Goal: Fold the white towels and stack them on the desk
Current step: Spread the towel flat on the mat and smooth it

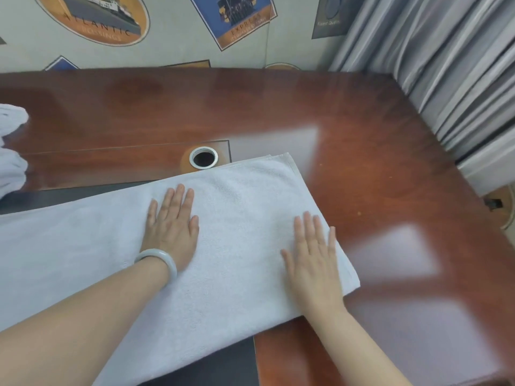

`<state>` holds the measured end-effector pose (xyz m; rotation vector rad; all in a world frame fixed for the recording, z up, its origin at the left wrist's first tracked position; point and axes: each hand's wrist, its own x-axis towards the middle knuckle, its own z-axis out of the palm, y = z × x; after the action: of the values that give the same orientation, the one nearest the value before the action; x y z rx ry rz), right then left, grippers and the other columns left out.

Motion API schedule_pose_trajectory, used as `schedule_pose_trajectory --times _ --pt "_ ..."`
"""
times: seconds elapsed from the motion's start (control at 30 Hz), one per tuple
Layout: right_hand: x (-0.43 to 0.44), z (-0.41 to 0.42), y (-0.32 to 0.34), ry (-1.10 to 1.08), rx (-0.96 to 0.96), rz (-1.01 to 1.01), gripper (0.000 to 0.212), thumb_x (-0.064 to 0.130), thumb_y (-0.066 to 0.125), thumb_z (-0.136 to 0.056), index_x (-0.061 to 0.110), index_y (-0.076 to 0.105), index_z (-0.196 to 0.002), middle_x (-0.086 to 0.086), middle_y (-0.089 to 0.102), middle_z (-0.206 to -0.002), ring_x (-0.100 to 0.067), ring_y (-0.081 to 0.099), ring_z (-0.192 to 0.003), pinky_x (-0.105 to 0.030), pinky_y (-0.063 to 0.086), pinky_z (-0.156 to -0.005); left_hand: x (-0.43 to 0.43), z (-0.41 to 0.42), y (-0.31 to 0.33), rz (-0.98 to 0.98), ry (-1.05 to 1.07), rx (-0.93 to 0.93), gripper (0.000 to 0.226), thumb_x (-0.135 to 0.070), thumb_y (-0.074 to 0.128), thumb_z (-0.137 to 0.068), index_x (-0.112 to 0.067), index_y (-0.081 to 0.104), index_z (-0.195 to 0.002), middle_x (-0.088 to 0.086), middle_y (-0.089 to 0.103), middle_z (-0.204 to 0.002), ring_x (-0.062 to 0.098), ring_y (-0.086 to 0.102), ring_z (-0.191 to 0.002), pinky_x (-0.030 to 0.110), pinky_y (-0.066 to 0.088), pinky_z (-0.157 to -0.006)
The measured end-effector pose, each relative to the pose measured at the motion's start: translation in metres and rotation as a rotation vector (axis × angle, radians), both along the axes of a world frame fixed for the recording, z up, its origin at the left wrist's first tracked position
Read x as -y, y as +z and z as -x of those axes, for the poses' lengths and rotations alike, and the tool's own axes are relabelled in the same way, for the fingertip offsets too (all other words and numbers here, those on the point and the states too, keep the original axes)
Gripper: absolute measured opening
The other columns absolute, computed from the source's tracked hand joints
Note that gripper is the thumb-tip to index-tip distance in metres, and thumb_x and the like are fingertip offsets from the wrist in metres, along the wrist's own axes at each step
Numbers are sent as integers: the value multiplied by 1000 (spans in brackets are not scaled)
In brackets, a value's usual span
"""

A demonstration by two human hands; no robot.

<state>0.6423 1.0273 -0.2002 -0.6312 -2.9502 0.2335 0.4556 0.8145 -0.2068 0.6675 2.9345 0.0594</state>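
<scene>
While pressing the white towel (237, 207) onto the bench (390, 162) at lower centre, laying left hand (171, 232) and right hand (315, 263) flat, fingers straight and wide, gripping nothing.

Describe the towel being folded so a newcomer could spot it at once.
On the brown desk, look at the near edge, in front of the round cable hole. The towel lies flat there under the left hand and right hand, unlike the crumpled heap at far left.

The oval ship emblem (92, 18) reads "ATLANTIC", the blue poster (237, 20) "EXPRESS", and the grey label (330, 16) "Finest Quali".
</scene>
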Motion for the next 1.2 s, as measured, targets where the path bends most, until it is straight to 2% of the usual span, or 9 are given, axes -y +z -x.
schedule_pose_trajectory --times 0.13,0.23,0.3,0.43,0.6,0.87,1.0,1.1,1.2 --pt "41 -4 -11 170 89 58 63 43 31 -99 17 24 -156 -7 17 -163 -25 12 -151 -56 12 -118 -10 -1 29 234 -42 42 61 -44 9 -102 -25 -12 -156 1 -20 -163 23 -18 -150 58 -7 -118" --pt "41 -7 -14 143 134 46 62 45 28 -99 19 26 -155 -6 20 -162 -24 14 -151 -59 14 -117 -14 -66 32 83 -123 -78 62 -52 15 -99 -28 6 -156 6 1 -165 33 0 -152 72 2 -111" --pt "40 -5 -11 143 156 31 62 47 26 -98 20 27 -155 -5 22 -162 -23 16 -150 -63 14 -116 -9 -121 24 50 -174 15 65 -56 22 -95 -29 22 -154 7 16 -164 34 17 -150 75 13 -108" --pt "32 -11 -12 135 196 -6 65 55 25 -97 28 24 -155 -1 20 -163 -24 16 -151 -70 6 -113 47 -146 2 54 -21 66 62 -53 16 -99 -25 22 -155 10 16 -163 28 22 -149 69 21 -110" --pt "20 -25 -12 89 206 -18 67 57 22 -95 29 24 -155 -2 22 -162 -27 19 -150 -71 9 -110 137 -123 -2 122 204 70 64 -55 0 -100 -29 15 -156 2 12 -165 22 16 -150 69 18 -110" --pt "5 -63 1 -161 326 -22 70 66 5 -94 37 18 -155 13 5 -163 -19 5 -151 -64 6 -114 121 -111 9 69 74 117 64 -52 3 -102 -25 31 -153 4 24 -162 26 24 -147 64 17 -110" --pt "36 -6 15 84 167 -23 72 60 7 -97 22 32 -153 0 25 -161 -20 7 -151 -56 -1 -116 106 -75 17 32 45 97 65 -52 2 -102 -24 33 -152 4 27 -161 28 23 -148 62 14 -111" --pt "73 60 17 246 167 -3 67 59 7 -97 29 17 -156 2 13 -164 -22 2 -152 -58 -5 -115 104 -40 17 82 9 99 73 -59 -8 -90 -33 11 -156 -4 3 -166 24 -3 -152 66 2 -114" --pt "84 99 2 227 273 16 69 64 -4 -90 39 -5 -155 6 -10 -164 -25 -15 -150 -65 -8 -113 127 -6 11 96 170 133 65 -62 -7 -90 -42 -14 -152 -15 -24 -160 18 -23 -148 68 -10 -111"
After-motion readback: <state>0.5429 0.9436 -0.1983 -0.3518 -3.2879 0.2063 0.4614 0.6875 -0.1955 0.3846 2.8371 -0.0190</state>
